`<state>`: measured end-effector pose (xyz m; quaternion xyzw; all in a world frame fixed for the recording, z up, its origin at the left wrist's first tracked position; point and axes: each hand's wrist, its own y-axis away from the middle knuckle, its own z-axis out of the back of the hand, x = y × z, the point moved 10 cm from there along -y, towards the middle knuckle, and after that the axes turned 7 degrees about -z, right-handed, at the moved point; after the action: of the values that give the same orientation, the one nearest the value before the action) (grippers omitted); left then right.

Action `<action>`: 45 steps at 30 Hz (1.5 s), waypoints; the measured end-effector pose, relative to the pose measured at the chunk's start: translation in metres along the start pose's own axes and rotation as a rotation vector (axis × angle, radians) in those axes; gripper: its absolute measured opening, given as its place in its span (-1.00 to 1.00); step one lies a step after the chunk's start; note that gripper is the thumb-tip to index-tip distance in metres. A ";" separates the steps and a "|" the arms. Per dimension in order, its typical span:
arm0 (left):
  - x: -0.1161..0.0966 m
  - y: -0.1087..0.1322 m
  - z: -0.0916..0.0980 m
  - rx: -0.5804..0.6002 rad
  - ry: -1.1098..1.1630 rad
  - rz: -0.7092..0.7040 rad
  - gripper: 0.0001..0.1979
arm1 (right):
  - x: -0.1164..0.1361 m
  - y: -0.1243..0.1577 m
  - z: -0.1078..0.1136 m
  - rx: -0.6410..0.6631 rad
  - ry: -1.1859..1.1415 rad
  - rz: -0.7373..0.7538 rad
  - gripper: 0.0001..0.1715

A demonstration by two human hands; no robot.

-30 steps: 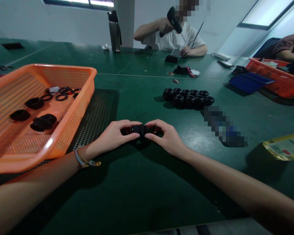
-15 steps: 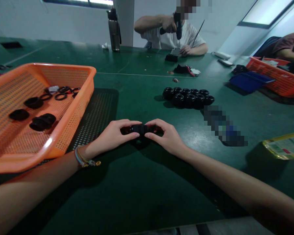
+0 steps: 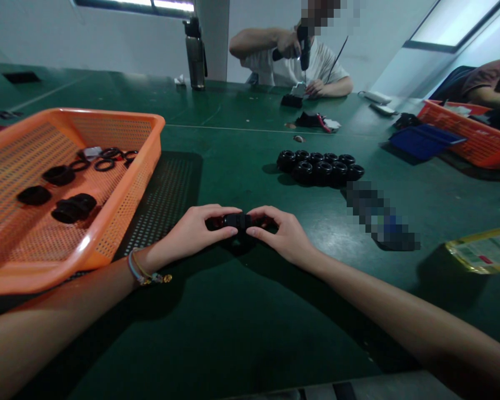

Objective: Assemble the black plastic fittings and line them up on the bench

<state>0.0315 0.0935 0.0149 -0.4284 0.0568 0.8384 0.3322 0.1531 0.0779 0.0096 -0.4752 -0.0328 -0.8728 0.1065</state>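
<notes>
Between my two hands is a black ring-like part (image 3: 238, 221), low over the green table (image 3: 233, 311). My left hand (image 3: 204, 226) grips its left side with thumb and fingers. On its right side, my right hand (image 3: 278, 229) pinches it the same way. The fingers cover much of the part, so its full shape is hidden. Beyond my right hand, several glossy black round parts (image 3: 324, 169) stand in two rows. An orange basket (image 3: 150, 166) at the left holds black parts (image 3: 74, 208) and thin black rings (image 3: 104, 165).
A blurred dark object (image 3: 383, 219) and a yellow-edged package (image 3: 483, 250) lie at the right. Farther back are a blue tray (image 3: 427, 140), an orange crate (image 3: 470, 136) and a bottle (image 3: 195, 55). Across the table a person (image 3: 291, 55) holds a power tool; another sits far right.
</notes>
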 end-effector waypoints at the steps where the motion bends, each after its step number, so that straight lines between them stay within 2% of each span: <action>1: 0.000 0.000 0.000 0.001 -0.001 -0.002 -0.59 | 0.000 0.000 0.000 0.001 0.002 0.000 -0.80; 45: -0.001 0.000 -0.001 0.006 -0.004 0.002 -0.61 | 0.000 -0.001 -0.001 -0.005 0.036 0.005 -0.84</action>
<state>0.0325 0.0929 0.0150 -0.4255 0.0591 0.8395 0.3327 0.1520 0.0788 0.0090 -0.4598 -0.0276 -0.8810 0.1081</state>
